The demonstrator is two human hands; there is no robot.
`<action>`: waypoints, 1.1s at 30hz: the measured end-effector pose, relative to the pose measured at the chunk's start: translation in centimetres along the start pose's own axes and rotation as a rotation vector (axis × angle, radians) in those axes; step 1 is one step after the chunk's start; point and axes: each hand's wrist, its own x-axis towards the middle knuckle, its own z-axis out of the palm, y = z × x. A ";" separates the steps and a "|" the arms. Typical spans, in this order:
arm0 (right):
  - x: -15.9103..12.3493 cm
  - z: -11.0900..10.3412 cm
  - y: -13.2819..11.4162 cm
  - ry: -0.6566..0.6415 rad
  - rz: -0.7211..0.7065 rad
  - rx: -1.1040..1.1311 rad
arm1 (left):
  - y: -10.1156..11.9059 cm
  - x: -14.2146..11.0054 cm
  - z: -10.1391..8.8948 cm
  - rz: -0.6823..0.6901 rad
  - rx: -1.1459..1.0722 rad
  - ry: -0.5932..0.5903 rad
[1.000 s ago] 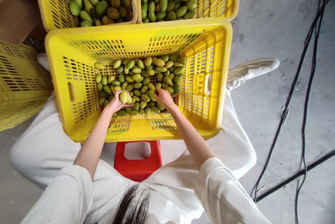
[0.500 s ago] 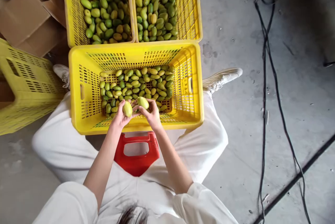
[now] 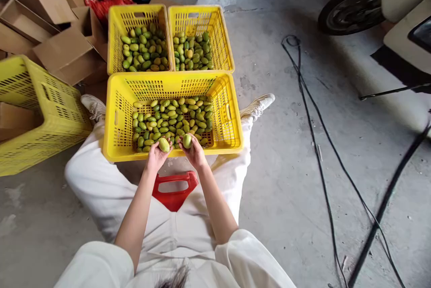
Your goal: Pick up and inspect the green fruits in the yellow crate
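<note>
My left hand (image 3: 155,156) is closed round a yellow-green mango (image 3: 164,144) at the near rim of a big yellow crate (image 3: 232,137). Beside it, my right hand (image 3: 195,154) grips a greener mango (image 3: 187,140). Both hands hover over the near rim, close together but apart. The crate's floor is covered with several small green and yellow mangoes (image 3: 171,117). It rests between my knees, above a red stool (image 3: 173,189).
Two smaller yellow crates (image 3: 116,28) (image 3: 220,32) of mangoes stand side by side behind the big one. Another yellow crate (image 3: 37,113) lies at the left with cardboard boxes (image 3: 50,23) behind. Black cables (image 3: 323,144) run over the concrete floor at right; a wheel (image 3: 350,10) shows top right.
My right hand picked a mango out of the pile and both hands drew back to the near rim. The view pulled up and back, showing more floor.
</note>
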 end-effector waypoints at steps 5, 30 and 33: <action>0.2 -0.6 0.4 0.043 -0.038 0.084 | -0.2 -0.4 -0.5 0.061 0.036 -0.106; 0.1 0.2 0.9 -0.004 -0.022 0.125 | -1.9 0.3 -0.6 0.134 0.166 -0.064; -0.1 0.2 1.1 -0.014 -0.052 0.043 | -2.2 0.4 -0.6 0.159 0.193 -0.045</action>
